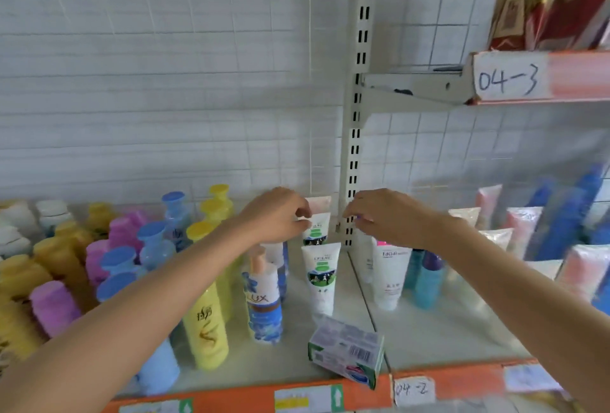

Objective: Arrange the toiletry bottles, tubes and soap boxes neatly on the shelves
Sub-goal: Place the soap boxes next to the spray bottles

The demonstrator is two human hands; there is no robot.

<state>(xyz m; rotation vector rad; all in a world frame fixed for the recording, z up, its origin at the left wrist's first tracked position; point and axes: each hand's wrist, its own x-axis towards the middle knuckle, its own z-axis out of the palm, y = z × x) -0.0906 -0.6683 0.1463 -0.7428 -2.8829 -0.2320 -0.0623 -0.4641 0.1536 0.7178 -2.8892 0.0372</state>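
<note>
Up at the back of the shelf, both hands met near the slotted upright. The left hand had its fingers curled, thumb and forefinger pinching the top edge of the rear white tube with the green label, which stood upright on its cap against the wire-grid back. The right hand hovered just beside it, fingers bent inward close to the upright; motion blur hid whether those fingertips held anything, so its grip could not be told.

Directly in front of the pinched tube stood a 2nd white tube of the same design, also cap-down and apart from both hands. A pinkish tube peeked up behind the pinched one. Near the front lip lay a soap box, tilted, barcode face up, well apart from the hands.

Left of the tubes stood a LUX bottle and a yellow bottle, with rows of yellow, pink and blue-capped bottles beyond. Right of the upright stood a white facial-wash tube, then blue and pink tubes. Handwritten tags read 04-2 on the orange edge below and 04-3 on the upper shelf.
</note>
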